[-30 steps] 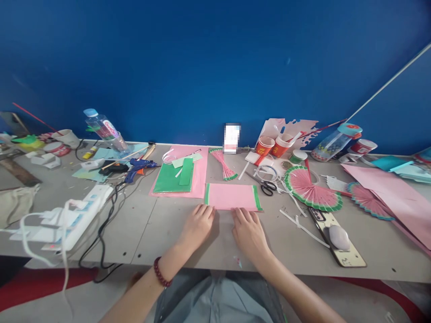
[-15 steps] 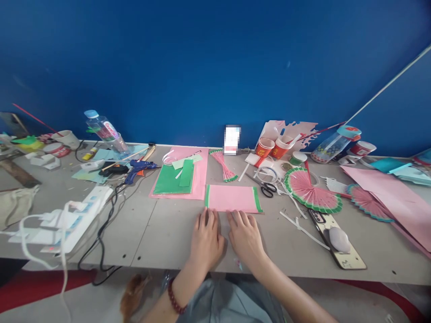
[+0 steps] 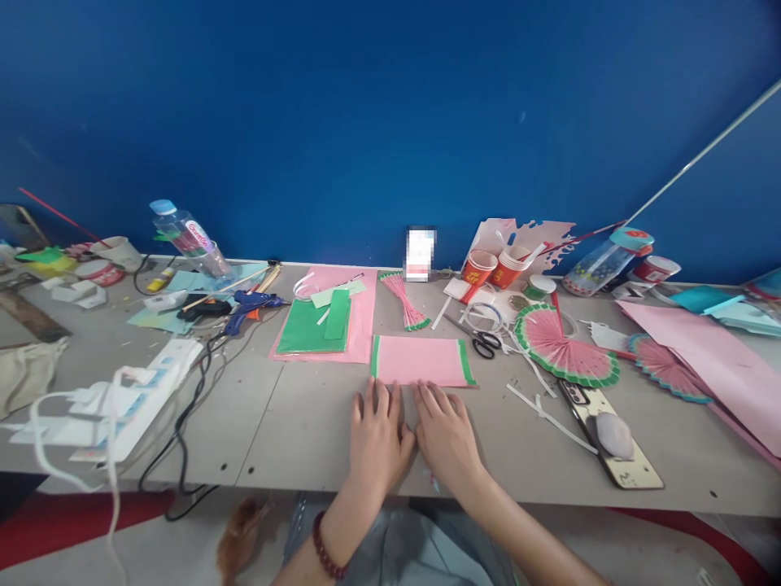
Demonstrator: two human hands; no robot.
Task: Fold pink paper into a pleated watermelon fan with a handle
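A pink paper sheet (image 3: 421,360) with green strips along its two short ends lies flat before me. My left hand (image 3: 379,427) rests palm down on the table, fingers stretched out, fingertips at the sheet's near edge. Beside it, my right hand (image 3: 445,423) lies flat too, fingers extended with tips at the same edge. The thumbs are close together. Beyond the sheet lies a pleated pink-and-green paper strip (image 3: 405,301), pinched in the middle. Black-handled scissors (image 3: 486,343) lie just right of the sheet.
On the left are green paper (image 3: 305,325), a blue glue gun (image 3: 249,311) and a power strip (image 3: 152,391) with cables. To the right are a paper fan (image 3: 567,346), a phone (image 3: 610,435), paper cups (image 3: 479,267) and a tilted bottle (image 3: 610,260). A blue wall (image 3: 342,146) stands behind.
My left hand has shifted slightly right, its thumb now nearer my right hand. The right hand has moved very little, and the pink sheet stays in place.
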